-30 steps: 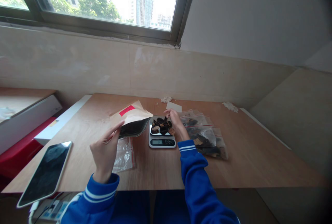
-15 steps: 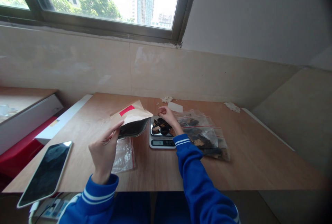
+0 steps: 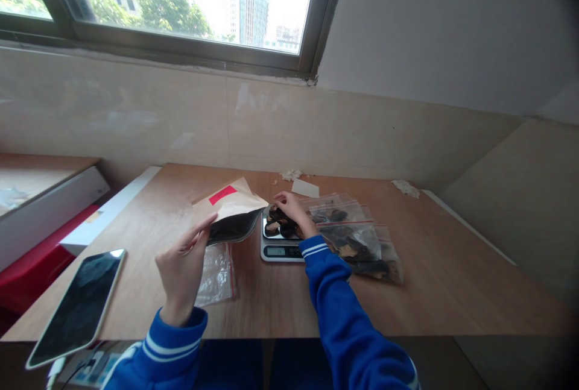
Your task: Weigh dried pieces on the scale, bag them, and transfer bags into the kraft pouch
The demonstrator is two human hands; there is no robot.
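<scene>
My left hand (image 3: 183, 275) grips a brown paper pouch (image 3: 239, 199) with a red label by its near edge. The pouch is tilted, and its dark open mouth faces the kitchen scale (image 3: 266, 255). Dark dried slices (image 3: 272, 228), pale on some faces, are heaped on the scale's plate. Over the far side of the heap is my right hand (image 3: 294, 210), thumb and fingertips pinched together close to the pouch's mouth. Whatever lies between those fingertips is too small to make out. Its wrist covers the right part of the scale.
Zip bags with dark dried pieces (image 3: 353, 245) lie stacked right of the scale. A clear zip bag (image 3: 216, 275) lies under the pouch. A tablet (image 3: 79, 305) on a cable overhangs the front left edge. Behind the scale are a white card (image 3: 305, 188) and crumpled scraps (image 3: 291, 175).
My right hand has shifted slightly left and lower over the slices, toward the pouch's mouth. My left hand and the pouch have hardly moved.
</scene>
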